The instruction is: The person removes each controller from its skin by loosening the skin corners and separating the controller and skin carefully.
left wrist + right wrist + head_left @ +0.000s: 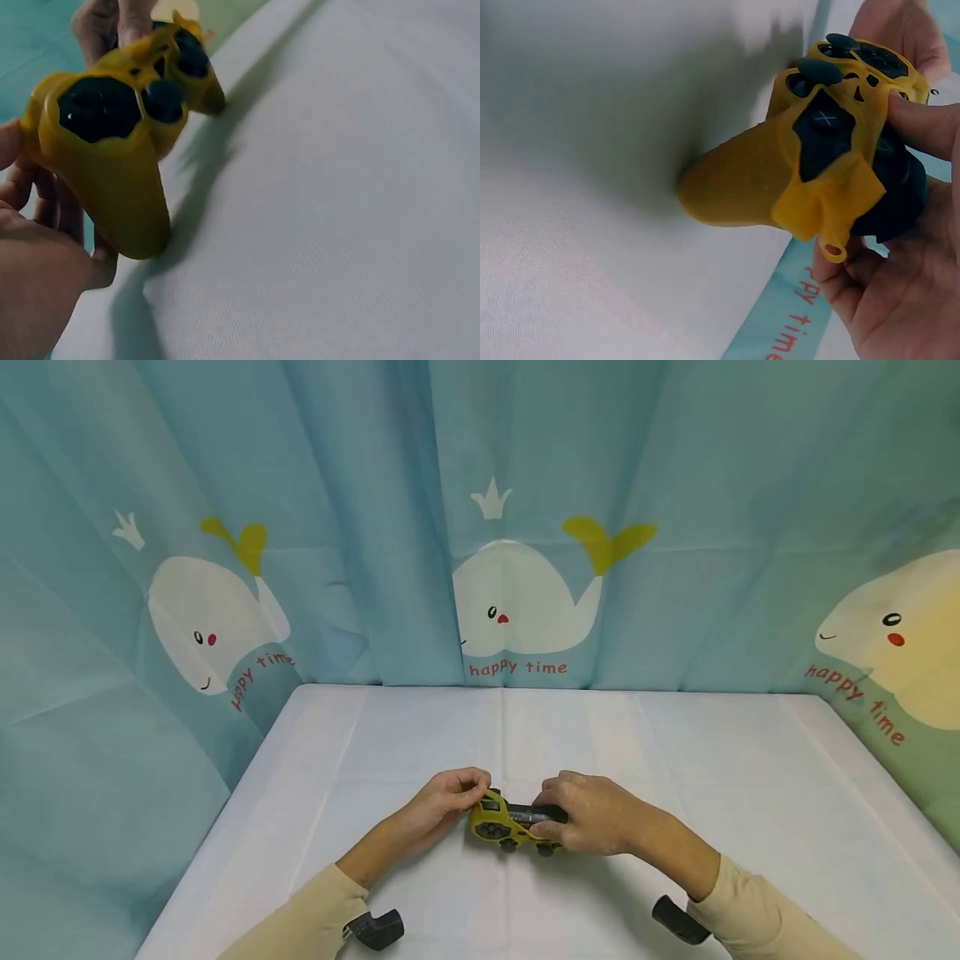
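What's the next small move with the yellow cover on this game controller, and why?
Probably the right hand should peel the yellow rubbery cover further off the black game controller: that corner already hangs loose, while the left hand grips the other end.

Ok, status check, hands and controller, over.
Left hand and right hand both grip the game controller. Yellow cover partly peeled. Nothing obstructing.
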Demonstrator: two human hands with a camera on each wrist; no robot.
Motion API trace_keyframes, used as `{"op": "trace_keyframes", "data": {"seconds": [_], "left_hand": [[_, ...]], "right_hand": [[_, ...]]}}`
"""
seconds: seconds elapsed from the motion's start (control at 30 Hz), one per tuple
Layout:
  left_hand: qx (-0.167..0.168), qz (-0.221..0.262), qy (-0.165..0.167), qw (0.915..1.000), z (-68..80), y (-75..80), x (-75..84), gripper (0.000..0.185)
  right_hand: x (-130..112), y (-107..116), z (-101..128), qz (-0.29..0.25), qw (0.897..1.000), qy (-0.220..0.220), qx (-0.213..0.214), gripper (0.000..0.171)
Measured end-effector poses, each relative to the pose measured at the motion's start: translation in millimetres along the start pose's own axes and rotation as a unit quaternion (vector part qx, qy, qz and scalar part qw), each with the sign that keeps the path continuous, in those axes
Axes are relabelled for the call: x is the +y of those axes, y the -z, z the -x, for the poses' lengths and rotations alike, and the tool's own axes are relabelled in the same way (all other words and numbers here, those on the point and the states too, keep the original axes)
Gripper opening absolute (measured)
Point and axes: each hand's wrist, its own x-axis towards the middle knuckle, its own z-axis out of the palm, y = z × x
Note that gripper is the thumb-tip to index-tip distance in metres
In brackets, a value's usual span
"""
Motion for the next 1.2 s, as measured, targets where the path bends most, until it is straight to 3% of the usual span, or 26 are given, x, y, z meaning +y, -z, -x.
{"op": "trace_keyframes", "data": {"seconds": [0.2,0.4,0.47,0.57,0.7,0.77,0.83,0.9,0.93,1.0,1.03,1.13,1.17,1.2], "left_hand": [[-0.020,-0.056,-0.032,0.9977,10.8,10.1,-0.7,0.013],[-0.012,-0.160,-0.088,0.9831,2.9,17.8,1.9,0.018],[-0.008,-0.172,-0.083,0.9816,-2.9,17.8,0.0,0.019],[-0.009,-0.169,-0.045,0.9846,-7.5,16.7,-3.2,0.021],[-0.013,-0.137,0.009,0.9904,-2.6,17.4,-0.5,0.028],[-0.018,-0.154,0.006,0.9878,0.0,17.0,6.2,0.029],[-0.033,-0.205,-0.015,0.9782,0.5,13.8,16.7,0.030],[-0.056,-0.281,-0.040,0.9572,-1.0,8.2,28.9,0.030],[-0.069,-0.334,-0.053,0.9386,-2.1,4.2,35.4,0.030],[-0.100,-0.446,-0.072,0.8864,-3.9,-4.1,47.6,0.029],[-0.115,-0.498,-0.083,0.8553,-4.6,-7.9,52.2,0.027],[-0.132,-0.636,-0.115,0.7514,-4.8,-18.4,63.2,0.020],[-0.132,-0.663,-0.123,0.7262,-4.7,-20.8,65.5,0.018],[-0.130,-0.681,-0.123,0.7097,-4.7,-23.1,67.4,0.015]], "right_hand": [[-1.1,-6.1,1.9,-0.001,1.000,0.003,0.023,0.030],[5.3,-8.0,2.3,0.002,0.999,0.013,0.047,0.028],[8.7,-7.8,0.7,-0.010,0.999,0.013,0.050,0.025],[11.4,-7.6,-0.6,-0.038,0.999,0.012,0.032,0.025],[10.0,-9.5,-0.7,-0.056,0.998,0.022,0.010,0.030],[8.9,-10.1,-0.4,-0.053,0.998,0.026,0.012,0.030],[9.1,-10.6,-0.1,-0.052,0.998,0.029,0.017,0.029],[9.6,-10.4,0.6,-0.051,0.998,0.024,0.017,0.029],[10.2,-10.6,1.0,-0.052,0.998,0.022,0.017,0.029],[11.5,-11.3,1.7,-0.058,0.998,0.021,0.014,0.029],[12.0,-11.8,2.0,-0.060,0.998,0.021,0.012,0.028],[12.4,-13.5,2.7,-0.068,0.997,0.025,0.015,0.027],[12.5,-14.0,2.6,-0.070,0.997,0.028,0.017,0.026],[12.5,-14.3,2.5,-0.070,0.997,0.030,0.019,0.026]]}}
